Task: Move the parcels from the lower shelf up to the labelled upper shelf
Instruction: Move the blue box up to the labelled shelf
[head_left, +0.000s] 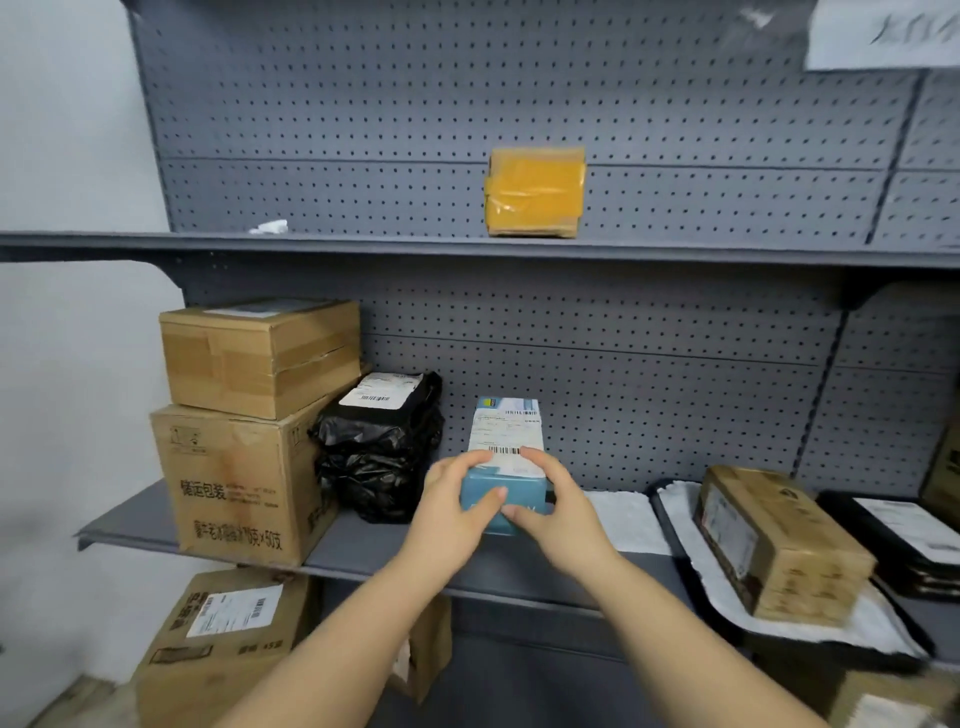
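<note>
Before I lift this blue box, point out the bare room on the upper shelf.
The upper shelf is mostly bare: a long stretch between the white scrap and the yellow taped parcel, and another to that parcel's right. The lower shelf is crowded left of the blue box, held by the left hand and right hand.

Left of the left hand (451, 501), the big bottom carton (234, 488) carries printed Chinese: "储运包装" is legible, and lower down a line ending "×60支". The shipping labels on the blue box (506, 452) between the hands and on the black bag (376, 447) show barcodes, their print too small to read.
</note>
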